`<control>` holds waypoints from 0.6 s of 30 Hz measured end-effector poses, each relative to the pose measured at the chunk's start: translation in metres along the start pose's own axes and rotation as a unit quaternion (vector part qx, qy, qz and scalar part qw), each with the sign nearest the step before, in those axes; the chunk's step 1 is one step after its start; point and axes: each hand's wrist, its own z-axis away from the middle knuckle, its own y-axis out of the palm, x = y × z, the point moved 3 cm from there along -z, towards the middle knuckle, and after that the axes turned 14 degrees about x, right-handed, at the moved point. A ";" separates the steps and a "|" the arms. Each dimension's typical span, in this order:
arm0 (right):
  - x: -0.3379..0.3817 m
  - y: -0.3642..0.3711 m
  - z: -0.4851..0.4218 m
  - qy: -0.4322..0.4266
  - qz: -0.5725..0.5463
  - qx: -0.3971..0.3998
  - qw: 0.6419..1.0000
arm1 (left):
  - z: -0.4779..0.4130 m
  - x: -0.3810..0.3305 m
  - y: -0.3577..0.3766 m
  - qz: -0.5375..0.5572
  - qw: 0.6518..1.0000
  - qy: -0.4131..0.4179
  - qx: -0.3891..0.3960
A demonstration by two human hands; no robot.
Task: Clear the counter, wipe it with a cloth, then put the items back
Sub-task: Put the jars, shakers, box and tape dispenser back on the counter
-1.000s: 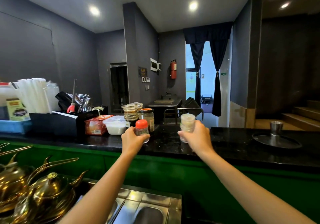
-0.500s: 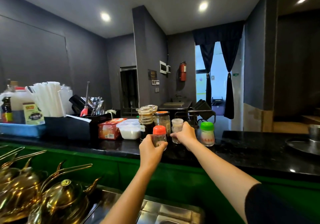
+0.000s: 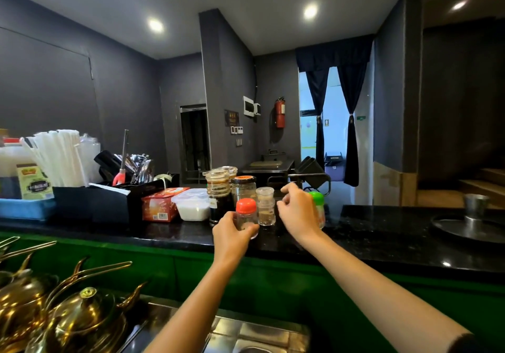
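Note:
My left hand [image 3: 231, 235] is closed around a small clear shaker with an orange cap [image 3: 246, 213], its base at the black counter [image 3: 369, 239]. Just right of it stands a clear-lidded shaker [image 3: 265, 206], free on the counter. My right hand [image 3: 297, 210] hovers beside it with fingers loosely spread and nothing in them, partly covering a green-capped shaker [image 3: 317, 198]. Behind stand taller jars: a dark sauce jar [image 3: 218, 196] and a jar with an orange-rimmed lid [image 3: 244, 188].
On the counter's left are a white lidded tub [image 3: 191, 205], a red box [image 3: 161, 205], a black caddy [image 3: 93, 202] with straws and utensils, and a blue tray [image 3: 24, 209]. A metal tray with a cup [image 3: 474, 225] sits far right. Brass kettles [image 3: 62, 314] lie below.
My right hand has set the clear-lidded shaker down next to the jars and let it go, drawing right. My left hand has lowered the orange-capped shaker to the counter.

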 end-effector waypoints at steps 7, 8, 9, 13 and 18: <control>-0.046 -0.048 0.014 0.061 0.028 -0.067 0.995 | -0.003 -0.039 0.050 0.026 0.999 -0.029 0.027; -0.054 -0.044 0.011 0.089 0.005 -0.016 0.996 | -0.005 -0.042 0.055 0.025 0.999 -0.038 0.024; -0.060 -0.039 0.010 0.108 -0.021 0.022 0.994 | -0.007 -0.044 0.059 0.019 0.999 -0.045 0.019; -0.071 -0.033 0.005 0.133 -0.077 0.064 0.986 | -0.015 -0.048 0.071 -0.007 0.998 -0.064 0.002; -0.071 -0.031 -0.001 0.155 -0.074 0.084 0.982 | -0.020 -0.051 0.077 -0.008 0.998 -0.068 0.004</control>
